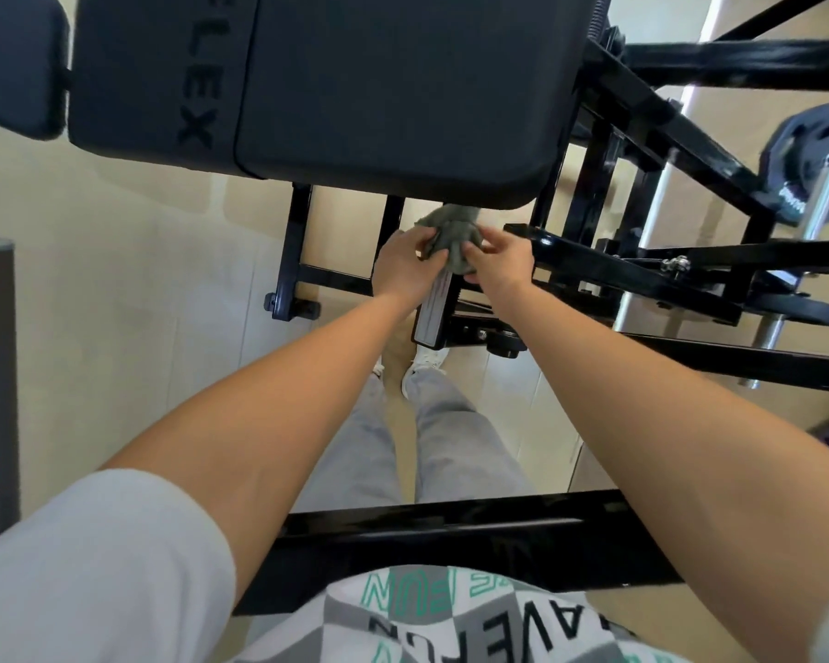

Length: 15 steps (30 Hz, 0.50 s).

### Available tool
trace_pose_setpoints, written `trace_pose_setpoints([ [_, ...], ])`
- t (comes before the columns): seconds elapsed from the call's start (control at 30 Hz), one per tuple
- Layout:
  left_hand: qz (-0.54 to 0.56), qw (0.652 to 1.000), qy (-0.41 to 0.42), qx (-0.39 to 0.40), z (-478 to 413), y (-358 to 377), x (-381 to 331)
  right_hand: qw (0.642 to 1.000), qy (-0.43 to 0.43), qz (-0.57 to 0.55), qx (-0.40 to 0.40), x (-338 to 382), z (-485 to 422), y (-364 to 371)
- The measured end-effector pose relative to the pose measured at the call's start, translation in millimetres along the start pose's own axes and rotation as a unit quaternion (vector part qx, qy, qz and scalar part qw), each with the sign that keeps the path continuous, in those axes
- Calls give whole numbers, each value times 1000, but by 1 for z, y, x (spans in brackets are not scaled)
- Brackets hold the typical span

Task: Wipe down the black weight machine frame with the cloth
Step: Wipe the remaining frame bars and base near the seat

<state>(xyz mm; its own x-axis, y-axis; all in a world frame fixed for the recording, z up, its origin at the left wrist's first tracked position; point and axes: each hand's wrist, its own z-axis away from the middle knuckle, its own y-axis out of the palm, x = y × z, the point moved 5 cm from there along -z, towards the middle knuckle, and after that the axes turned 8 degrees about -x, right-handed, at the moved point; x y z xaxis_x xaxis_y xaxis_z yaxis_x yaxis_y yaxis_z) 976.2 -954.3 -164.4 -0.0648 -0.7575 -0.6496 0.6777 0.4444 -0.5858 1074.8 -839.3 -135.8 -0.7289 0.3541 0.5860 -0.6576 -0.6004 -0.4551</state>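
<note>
Just below the near edge of the black seat pad point(379, 88), a grey-green cloth point(453, 232) hangs bunched between both hands, over a ribbed grey plate point(434, 308) that slopes down toward the person's feet. It looks soft, light and limp, so it should fold to any shape and wrap round a tube easily. It will also slip and trail loose corners unless it is gathered into a pad under the palm. The best hold is probably a wad in one hand, with the fingers spread behind it to press. The left hand point(405, 265) has its fingers curled round the cloth's left side. The right hand point(503, 260) pinches the right side with bent fingertips, so both are closed on fabric and neither is free. The black frame point(594, 260) is rigid glossy steel. Its nearest bar starts just right of the right hand and runs off to the right, toward a weight plate point(809, 155) at the far right. Whether the cloth touches any metal yet cannot be told. Glossy paint should let it slide, while bolts and brackets may snag it.
</note>
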Motion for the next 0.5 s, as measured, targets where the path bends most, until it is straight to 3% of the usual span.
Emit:
trace_pose_setpoints([
  [0.17,12,999,-36,13,27,-1,18,999,17,35,30,-24,19,-2],
  [0.3,-30,997,-55,48,41,-2,33,994,78,35,62,-43,31,2],
  [0.5,-17,1000,-12,23,25,-5,11,993,96,-57,31,-27,26,2],
])
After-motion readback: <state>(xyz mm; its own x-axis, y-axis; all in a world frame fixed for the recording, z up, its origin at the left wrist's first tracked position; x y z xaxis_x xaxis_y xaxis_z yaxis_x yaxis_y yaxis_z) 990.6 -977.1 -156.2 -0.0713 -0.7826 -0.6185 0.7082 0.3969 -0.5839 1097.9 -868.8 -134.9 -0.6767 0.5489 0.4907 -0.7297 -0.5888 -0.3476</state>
